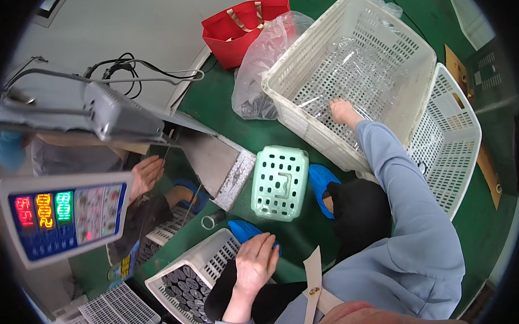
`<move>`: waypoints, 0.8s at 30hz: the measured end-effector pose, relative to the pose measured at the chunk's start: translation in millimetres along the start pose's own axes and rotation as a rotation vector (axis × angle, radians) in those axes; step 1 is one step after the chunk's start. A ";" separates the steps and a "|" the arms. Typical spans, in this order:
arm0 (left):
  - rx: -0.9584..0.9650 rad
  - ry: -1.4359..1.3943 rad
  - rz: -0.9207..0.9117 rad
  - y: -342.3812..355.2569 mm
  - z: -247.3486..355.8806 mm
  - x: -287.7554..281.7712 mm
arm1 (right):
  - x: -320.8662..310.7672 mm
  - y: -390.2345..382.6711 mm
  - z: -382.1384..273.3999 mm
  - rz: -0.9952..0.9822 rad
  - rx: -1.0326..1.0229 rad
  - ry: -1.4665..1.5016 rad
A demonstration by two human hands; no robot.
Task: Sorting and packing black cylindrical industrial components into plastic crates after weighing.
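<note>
My right hand point(342, 110) reaches down into a large white slatted crate point(292, 118). Its fingers are bunched beside clear plastic pieces point(353, 67) strewn over the crate's bottom; whatever lies between the fingertips is hidden. Low in the picture, my left hand point(255, 264) is raised over my knee, its fingers loosely bent and apart from any object. Close to that hand stands a smaller white basket point(202, 252) filled with dark round-ended cylinders point(187, 290). A reflection of a hand point(148, 173) shows in the shiny panel at the left.
A pale green plastic stool point(279, 184) stands on the green floor between my feet in blue shoe covers point(323, 185). To the left are a lit control panel point(73, 217) and a machine edge point(234, 177). A red bag point(224, 37), plastic bag point(256, 76) and second white basket point(456, 138) flank the crate.
</note>
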State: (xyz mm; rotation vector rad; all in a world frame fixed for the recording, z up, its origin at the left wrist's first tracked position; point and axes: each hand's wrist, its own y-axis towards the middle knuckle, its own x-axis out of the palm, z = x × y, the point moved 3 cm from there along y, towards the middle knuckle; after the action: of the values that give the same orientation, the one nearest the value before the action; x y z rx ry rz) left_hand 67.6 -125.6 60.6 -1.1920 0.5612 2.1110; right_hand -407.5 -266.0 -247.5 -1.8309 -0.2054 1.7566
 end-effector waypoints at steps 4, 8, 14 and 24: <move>-0.017 -0.006 -0.008 3.2 -2.3 -0.4 | 33.7 12.2 -10.5 0.304 -0.108 -0.152; -0.048 -0.003 0.002 0.5 -1.9 -0.3 | 34.5 13.1 -39.0 -0.062 -0.176 -0.258; 0.003 -0.010 0.060 5.7 2.1 2.9 | -18.8 -5.8 11.5 0.129 -0.048 -0.085; -0.229 -0.614 0.303 16.8 14.0 -4.7 | -257.6 -240.6 -60.4 0.666 -0.648 0.822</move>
State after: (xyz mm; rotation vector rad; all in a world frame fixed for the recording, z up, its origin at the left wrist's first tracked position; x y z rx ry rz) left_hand 49.2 -130.1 72.5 -0.5257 0.2271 2.6903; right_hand -312.6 -215.1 93.6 -3.2170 0.2249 1.1817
